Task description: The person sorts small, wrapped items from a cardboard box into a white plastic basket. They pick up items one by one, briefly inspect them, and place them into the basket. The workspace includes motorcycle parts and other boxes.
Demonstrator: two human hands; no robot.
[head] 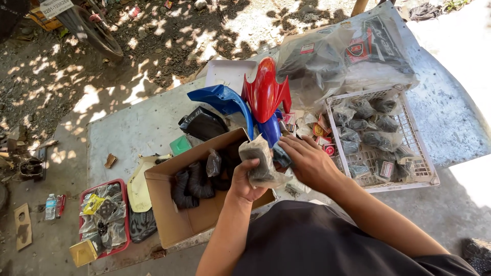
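Note:
My left hand point(246, 183) grips a dark rubber part in a clear plastic bag point(260, 162), held above the right end of an open cardboard box point(176, 220). My right hand point(306, 162) pinches the same bag at its upper right side. Inside the box lie black ribbed rubber hoses point(190, 184) and another small bagged part point(213, 163).
A white plastic basket point(417, 128) of bagged dark parts stands at the right. Red point(266, 89) and blue point(222, 99) motorcycle fenders lie behind the box. A red tray point(105, 214) of bagged parts sits at the left. Large plastic bags point(327, 59) rest at the back; a tyre point(89, 28) stands far left.

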